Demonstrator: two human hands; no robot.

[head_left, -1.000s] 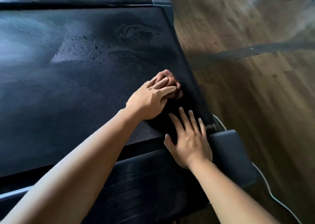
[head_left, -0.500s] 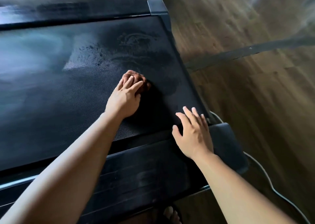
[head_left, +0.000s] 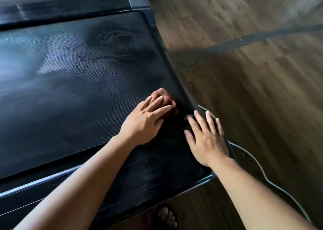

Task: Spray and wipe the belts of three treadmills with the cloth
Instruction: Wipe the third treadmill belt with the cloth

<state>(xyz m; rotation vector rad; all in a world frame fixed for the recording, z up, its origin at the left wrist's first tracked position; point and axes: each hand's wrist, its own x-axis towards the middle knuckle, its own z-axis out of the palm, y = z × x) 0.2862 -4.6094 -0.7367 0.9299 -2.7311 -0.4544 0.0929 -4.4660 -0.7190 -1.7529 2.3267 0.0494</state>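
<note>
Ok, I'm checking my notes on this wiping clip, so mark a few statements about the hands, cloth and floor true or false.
1. The left hand presses flat on the cloth. True.
2. The right hand holds a spray bottle. False: it rests open on the treadmill's end cover.
3. The cloth sits near the right edge of the belt. True.
4. The floor is carpeted. False: it is wood planking.
5. A cable lies on the floor. True.
</note>
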